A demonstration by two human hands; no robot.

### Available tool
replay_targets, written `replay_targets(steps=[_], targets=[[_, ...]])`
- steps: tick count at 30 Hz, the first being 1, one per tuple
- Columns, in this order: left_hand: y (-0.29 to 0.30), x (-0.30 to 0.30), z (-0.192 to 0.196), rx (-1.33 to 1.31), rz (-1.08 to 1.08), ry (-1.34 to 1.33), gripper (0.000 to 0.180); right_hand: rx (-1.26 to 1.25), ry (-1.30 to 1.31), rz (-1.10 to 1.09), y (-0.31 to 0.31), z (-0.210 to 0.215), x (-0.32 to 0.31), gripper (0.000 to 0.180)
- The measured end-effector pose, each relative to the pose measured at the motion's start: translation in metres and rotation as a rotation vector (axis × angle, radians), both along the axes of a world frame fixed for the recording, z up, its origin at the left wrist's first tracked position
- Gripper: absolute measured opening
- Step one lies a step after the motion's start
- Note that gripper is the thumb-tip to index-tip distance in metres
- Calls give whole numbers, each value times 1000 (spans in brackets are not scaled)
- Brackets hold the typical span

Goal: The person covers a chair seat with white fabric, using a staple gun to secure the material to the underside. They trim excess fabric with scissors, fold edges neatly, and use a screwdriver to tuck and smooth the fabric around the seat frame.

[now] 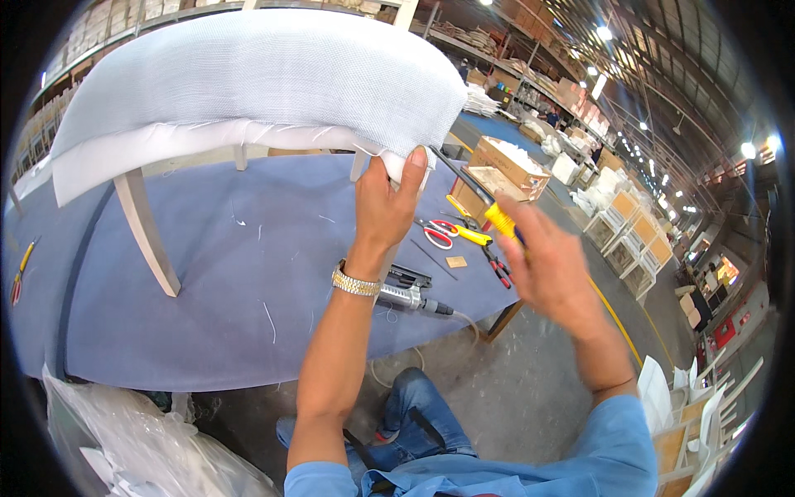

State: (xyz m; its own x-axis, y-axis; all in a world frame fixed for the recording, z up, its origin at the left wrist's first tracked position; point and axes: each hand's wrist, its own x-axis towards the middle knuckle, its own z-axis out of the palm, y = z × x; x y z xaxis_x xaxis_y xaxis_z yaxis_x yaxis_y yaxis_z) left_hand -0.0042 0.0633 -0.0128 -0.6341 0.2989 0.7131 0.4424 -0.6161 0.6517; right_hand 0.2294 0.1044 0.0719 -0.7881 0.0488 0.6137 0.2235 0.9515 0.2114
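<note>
A chair frame with a curved, padded piece covered in light grey woven fabric (265,70) rests on the table. White lining (199,141) with loose threads shows below the fabric, and a pale wooden leg (147,232) reaches down to the tabletop. My left hand (386,197) is closed at the piece's right corner, its thumb and fingers pinching the white lining. In my right hand (548,263), slightly blurred, is a yellow-handled screwdriver (502,220). Its long dark shaft points up and left, the end close to that corner; whether it touches the fabric I cannot tell.
On the blue-grey covered table (207,331) lie red-handled scissors (440,238), red-and-black pliers (498,269) and a staple gun (404,295) with a hose. A cardboard box (515,170) stands beyond. Clear plastic sheeting (141,431) is at lower left; chair frames (633,236) stand right.
</note>
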Motion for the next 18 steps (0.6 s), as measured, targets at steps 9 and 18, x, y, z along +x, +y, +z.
replay_targets(steps=[9,18], targets=[[1,10,6,68,-66,-82,48,-258,495,402,57,-117,-70,53],[-3,12,13,19,-18,-42,45,-949,419,452,27,-110,-61,38]])
